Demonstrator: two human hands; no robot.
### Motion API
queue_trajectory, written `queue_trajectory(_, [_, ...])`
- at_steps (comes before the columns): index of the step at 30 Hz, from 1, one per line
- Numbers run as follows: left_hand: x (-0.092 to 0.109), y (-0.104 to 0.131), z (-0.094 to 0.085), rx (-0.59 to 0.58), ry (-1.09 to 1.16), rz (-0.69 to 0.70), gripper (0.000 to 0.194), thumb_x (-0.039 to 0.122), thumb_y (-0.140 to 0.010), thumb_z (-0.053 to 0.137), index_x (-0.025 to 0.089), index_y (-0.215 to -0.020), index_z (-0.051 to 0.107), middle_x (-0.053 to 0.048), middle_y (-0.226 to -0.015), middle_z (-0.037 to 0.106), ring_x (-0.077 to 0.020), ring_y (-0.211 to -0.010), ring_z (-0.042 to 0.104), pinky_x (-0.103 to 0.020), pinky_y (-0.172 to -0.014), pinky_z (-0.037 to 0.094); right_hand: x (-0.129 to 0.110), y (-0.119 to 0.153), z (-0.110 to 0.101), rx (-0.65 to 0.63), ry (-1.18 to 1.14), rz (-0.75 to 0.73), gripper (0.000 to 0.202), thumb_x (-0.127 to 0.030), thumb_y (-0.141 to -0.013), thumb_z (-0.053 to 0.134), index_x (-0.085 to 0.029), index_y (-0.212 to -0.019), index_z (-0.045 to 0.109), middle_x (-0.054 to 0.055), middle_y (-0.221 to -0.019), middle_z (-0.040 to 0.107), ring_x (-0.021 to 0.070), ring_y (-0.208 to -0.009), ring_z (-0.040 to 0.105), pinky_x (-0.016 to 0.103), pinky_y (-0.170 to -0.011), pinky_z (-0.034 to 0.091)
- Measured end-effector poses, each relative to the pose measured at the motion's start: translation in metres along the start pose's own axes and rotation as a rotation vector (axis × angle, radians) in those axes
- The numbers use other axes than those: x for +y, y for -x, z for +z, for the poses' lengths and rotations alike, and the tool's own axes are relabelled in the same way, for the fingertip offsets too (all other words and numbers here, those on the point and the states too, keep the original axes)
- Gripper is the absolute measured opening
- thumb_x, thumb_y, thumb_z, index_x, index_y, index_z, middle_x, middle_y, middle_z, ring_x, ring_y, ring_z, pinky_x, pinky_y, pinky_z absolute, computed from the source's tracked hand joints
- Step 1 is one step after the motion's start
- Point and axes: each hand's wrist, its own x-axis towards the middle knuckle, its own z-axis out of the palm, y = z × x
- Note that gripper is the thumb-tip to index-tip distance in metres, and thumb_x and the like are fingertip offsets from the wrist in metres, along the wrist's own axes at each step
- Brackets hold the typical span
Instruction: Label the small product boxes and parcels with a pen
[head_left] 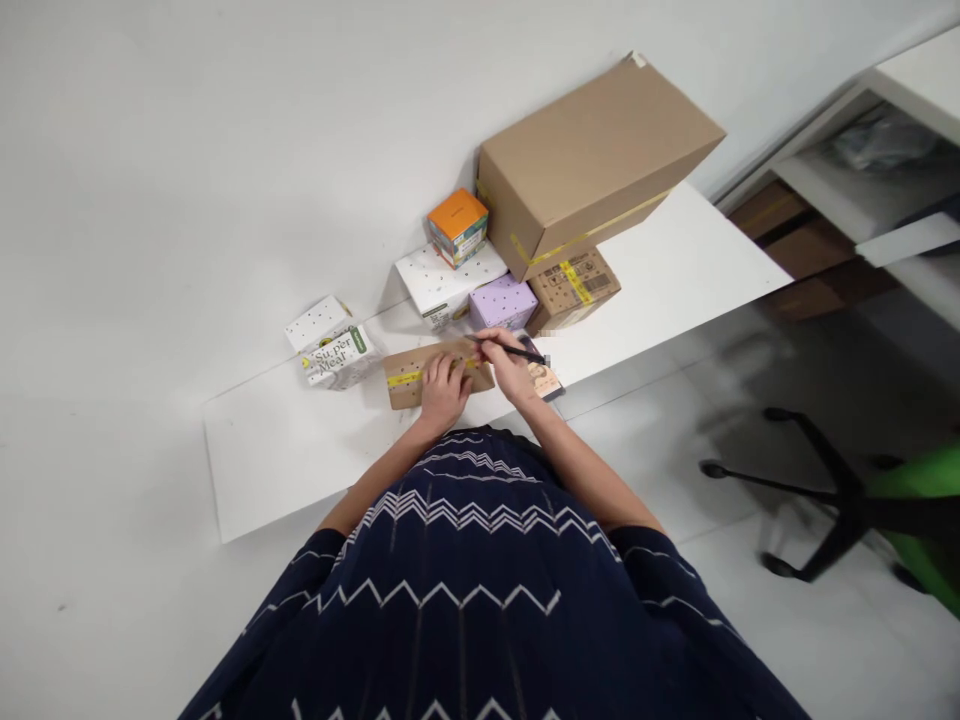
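Note:
A small brown cardboard box [405, 370] with yellow tape lies in front of me on the white table [285, 450]. My left hand [445, 390] rests on its top, fingers apart and pressing on the cardboard. At the box's right end, my right hand [506, 368] is closed around a slim black pen-like tool [529, 352]. The tool's tip points left, close to the box's far right corner; whether it touches is too small to tell. Partly behind my right hand lies a flat printed item [546, 382] at the table's front edge.
A large brown carton [600, 150] stands at the back against the wall. Around it are an orange box [457, 225], a white box [442, 285], a purple box [502, 302] and a taped brown box [581, 285]. White "Super Meat" cartons [337, 358] stand left. A chair base [840, 500] and shelf [825, 190] are right.

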Motion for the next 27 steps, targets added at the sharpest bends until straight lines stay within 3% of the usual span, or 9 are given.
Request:
queue_trajectory(5, [-0.006, 0.000, -0.002, -0.005, 0.016, 0.023, 0.040, 0.040, -0.092, 0.056, 0.019, -0.126, 0.062, -0.017, -0.130, 0.061, -0.0330, -0.130, 0.051, -0.047, -0.109, 0.037, 0.027, -0.006, 0.026, 0.010, 0.263, -0.090, 0.018, -0.038, -0.084, 0.048, -0.023, -0.090, 0.056, 0.002, -0.081, 0.064, 0.0174, -0.075, 0.060, 0.031, -0.075, 0.051])
queue_trajectory(11, [-0.011, 0.000, -0.002, 0.008, 0.074, 0.023, 0.037, 0.039, -0.089, 0.059, 0.019, -0.120, 0.064, -0.016, -0.129, 0.064, -0.0315, -0.128, 0.054, -0.047, -0.110, 0.038, 0.037, -0.005, 0.020, 0.039, 0.383, -0.184, 0.019, -0.037, -0.086, 0.045, -0.023, -0.077, 0.054, 0.002, -0.073, 0.060, 0.0177, -0.070, 0.057, 0.032, -0.075, 0.051])
queue_trajectory(27, [-0.002, 0.000, -0.006, -0.001, 0.170, -0.044, 0.034, 0.034, -0.090, 0.055, 0.020, -0.118, 0.068, -0.014, -0.129, 0.066, -0.0299, -0.130, 0.055, -0.048, -0.115, 0.035, 0.037, -0.005, 0.018, -0.007, 0.467, -0.108, 0.025, -0.042, -0.088, 0.043, -0.023, -0.081, 0.057, 0.005, -0.078, 0.065, 0.0203, -0.076, 0.061, 0.033, -0.080, 0.052])
